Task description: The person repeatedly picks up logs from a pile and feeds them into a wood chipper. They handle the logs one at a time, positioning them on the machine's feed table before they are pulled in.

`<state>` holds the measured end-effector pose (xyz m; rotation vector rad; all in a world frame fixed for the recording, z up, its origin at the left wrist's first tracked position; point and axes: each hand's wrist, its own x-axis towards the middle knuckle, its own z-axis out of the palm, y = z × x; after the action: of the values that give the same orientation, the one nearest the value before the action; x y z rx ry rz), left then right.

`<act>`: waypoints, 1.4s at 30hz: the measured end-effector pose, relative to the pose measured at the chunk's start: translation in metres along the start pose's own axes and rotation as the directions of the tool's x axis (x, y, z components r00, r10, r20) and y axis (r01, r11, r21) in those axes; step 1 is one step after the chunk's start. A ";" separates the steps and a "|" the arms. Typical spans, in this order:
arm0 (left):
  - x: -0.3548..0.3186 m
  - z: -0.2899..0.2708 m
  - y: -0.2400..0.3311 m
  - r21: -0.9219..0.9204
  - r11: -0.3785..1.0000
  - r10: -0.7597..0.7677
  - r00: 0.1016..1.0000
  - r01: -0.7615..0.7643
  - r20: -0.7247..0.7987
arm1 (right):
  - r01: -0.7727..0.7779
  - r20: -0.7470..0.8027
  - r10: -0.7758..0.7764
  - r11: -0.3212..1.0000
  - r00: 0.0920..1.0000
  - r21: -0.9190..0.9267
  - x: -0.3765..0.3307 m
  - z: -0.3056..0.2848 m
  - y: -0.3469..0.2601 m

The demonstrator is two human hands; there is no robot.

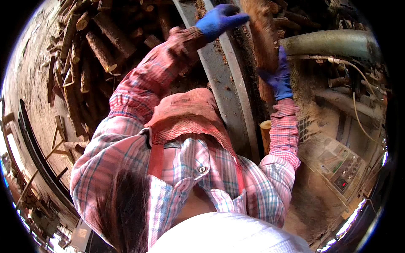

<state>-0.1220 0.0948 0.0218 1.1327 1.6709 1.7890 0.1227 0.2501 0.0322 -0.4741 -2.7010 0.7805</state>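
Overhead, head view: person in pink plaid shirt (185,168) reaches upward.
Left hand (220,19): blue-gloved, fingers curled over grey metal rail (228,97), seemingly bracing.
Right hand (278,78): blue-gloved, fingers wrapped around rough brown log (259,33), steadying it beside rail.
Left background: stacked cut logs (84,55).

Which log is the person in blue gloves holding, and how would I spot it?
Find the long grey metal rail running up the middle of the picture. Just to its right, the right hand grips a rough reddish-brown log, with the left hand at the top of the rail. Unlike the heap of logs lying far left, this log stands alone, up against the rail.
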 end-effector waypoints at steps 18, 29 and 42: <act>-0.491 -0.207 -0.168 -0.528 0.407 -0.914 0.332 0.745 -0.234 | 0.329 0.108 -0.365 0.909 0.925 0.257 -0.033 0.252 -0.229; -0.540 -0.104 -0.313 -0.865 -0.004 -0.996 0.078 0.501 0.049 | -0.738 0.776 0.616 0.584 0.132 -0.338 -0.206 0.556 0.104; -0.526 -0.021 -0.450 -0.891 -0.210 -0.978 -0.084 0.403 0.192 | -0.920 0.095 0.987 0.082 0.127 0.382 -0.191 0.701 0.466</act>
<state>0.0651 -0.2501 -0.5490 -1.1843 0.9365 1.4298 0.1497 0.2262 -0.8305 -2.2368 -1.5706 1.3535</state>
